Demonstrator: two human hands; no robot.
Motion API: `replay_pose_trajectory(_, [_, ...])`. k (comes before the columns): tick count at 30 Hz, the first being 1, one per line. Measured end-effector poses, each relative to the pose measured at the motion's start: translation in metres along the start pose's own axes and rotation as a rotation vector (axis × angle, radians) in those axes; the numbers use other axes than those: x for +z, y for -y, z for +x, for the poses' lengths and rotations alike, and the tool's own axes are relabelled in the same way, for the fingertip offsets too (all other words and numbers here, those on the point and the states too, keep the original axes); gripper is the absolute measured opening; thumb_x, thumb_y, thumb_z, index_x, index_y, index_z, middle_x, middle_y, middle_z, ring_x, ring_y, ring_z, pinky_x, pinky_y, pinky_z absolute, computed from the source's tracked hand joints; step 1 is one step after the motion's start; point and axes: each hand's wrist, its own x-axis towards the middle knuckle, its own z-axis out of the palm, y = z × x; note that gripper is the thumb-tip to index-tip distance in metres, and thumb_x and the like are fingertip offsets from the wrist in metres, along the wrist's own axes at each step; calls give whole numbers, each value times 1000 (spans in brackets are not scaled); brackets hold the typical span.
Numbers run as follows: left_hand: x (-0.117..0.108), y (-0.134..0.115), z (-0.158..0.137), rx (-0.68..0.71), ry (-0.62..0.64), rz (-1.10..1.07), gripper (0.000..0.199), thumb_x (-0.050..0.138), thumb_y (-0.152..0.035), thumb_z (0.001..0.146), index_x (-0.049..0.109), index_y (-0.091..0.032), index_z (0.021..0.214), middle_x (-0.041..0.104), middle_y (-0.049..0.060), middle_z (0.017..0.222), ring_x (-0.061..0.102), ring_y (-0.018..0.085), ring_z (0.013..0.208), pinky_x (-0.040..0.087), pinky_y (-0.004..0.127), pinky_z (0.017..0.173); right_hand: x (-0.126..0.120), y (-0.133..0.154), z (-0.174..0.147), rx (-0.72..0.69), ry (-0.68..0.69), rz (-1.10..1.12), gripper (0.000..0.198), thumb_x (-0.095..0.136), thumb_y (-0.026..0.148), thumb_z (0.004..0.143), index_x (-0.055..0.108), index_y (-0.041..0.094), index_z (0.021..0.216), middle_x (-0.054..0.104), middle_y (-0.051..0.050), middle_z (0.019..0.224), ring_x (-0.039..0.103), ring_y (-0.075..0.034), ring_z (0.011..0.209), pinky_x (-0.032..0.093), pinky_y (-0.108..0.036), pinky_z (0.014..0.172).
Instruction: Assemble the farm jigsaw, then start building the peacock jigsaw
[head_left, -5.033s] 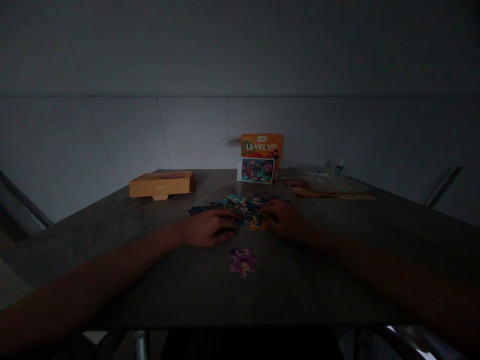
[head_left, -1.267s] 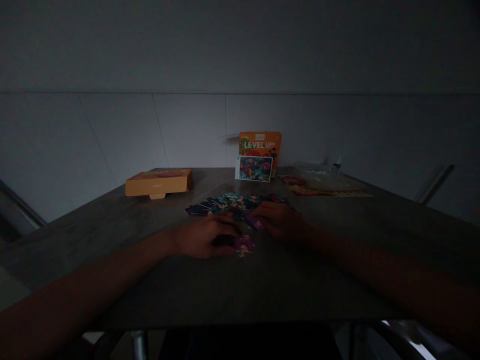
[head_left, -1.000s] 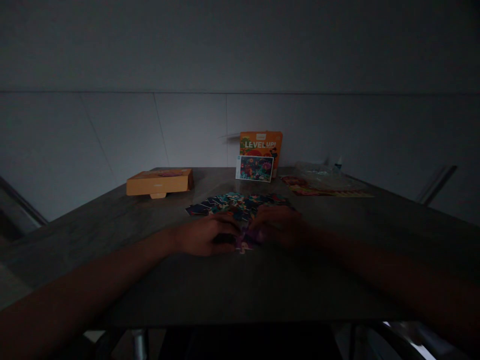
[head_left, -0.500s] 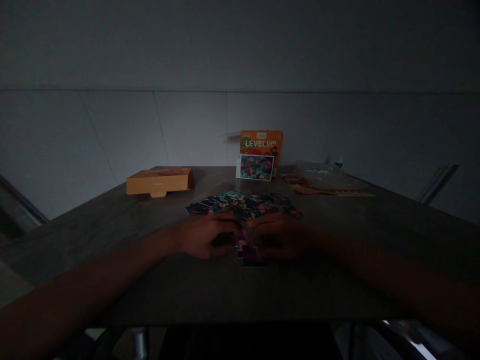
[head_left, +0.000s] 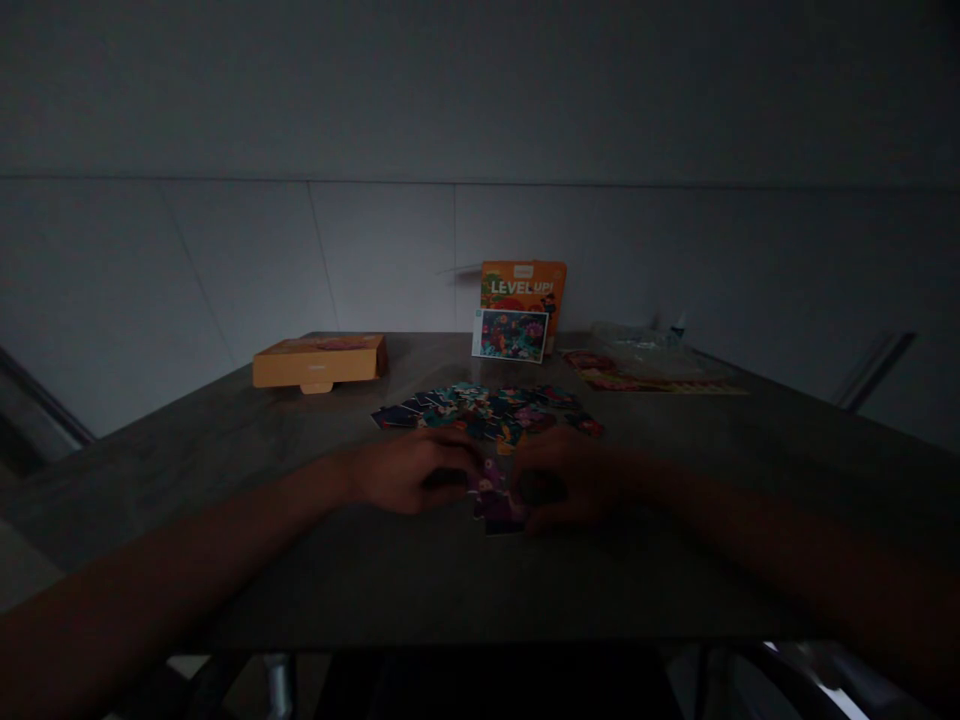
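Observation:
Several purple jigsaw puzzle pieces (head_left: 491,492) lie together on the dark table between my hands. My left hand (head_left: 414,470) has its thumb and fingers closed on the left edge of these pieces. From the other side, my right hand (head_left: 559,475) grips the right edge, its thumb near the lower dark piece and its fingers curled over the top. The dim light hides exactly where the fingertips press. Just beyond my hands spreads a pile of loose puzzle pieces (head_left: 480,405), dark blue, teal and orange, some of them overlapping.
An orange box (head_left: 319,364) lies at the back left. A picture card (head_left: 510,335) leans on an upright orange "LEVEL UP!" box (head_left: 523,275). At the back right are a printed sheet (head_left: 637,375), clear plastic packaging (head_left: 637,335) and a small bottle (head_left: 679,327).
My right hand has shifted slightly right and its fingers have curled more, uncovering more of the purple pieces. My left hand has barely moved.

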Motion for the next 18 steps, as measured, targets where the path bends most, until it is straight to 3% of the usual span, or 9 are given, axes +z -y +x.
replay_pose_trajectory(18, [2,6,-1,5,-7,12,28,59,-18,96,69,-22,121,67,11,121,63,24,113,52,40,101,3,-1,-1,7,0,-18,36,74,49,84,70,17,99,67,-2,76,58,-13,65,38,-24,61])
